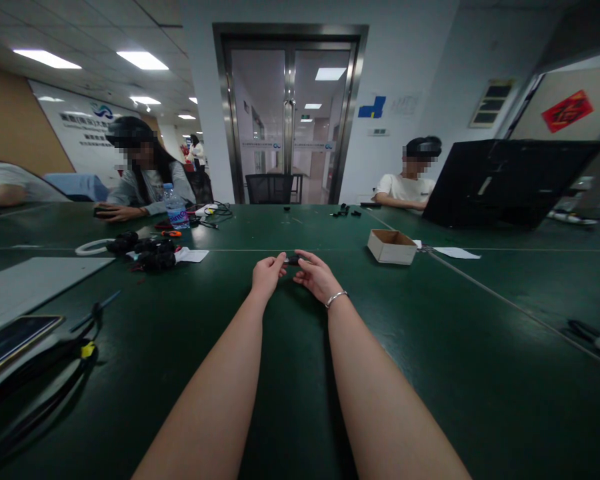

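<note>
Both of my hands are over the middle of the green table, holding a small black piece between them. It looks like a short stub with a paler end toward the left; its exact kind is too small to make out. My left hand pinches the paler end between thumb and fingers. At the other end, the thumb and fingers of my right hand close on the dark part. A silver bangle circles my right wrist.
An open cardboard box stands to the right, beyond my hands. Black cable bundles and a water bottle are at left. A phone lies near left. Small black pieces lie farther back. Co-workers sit across the table.
</note>
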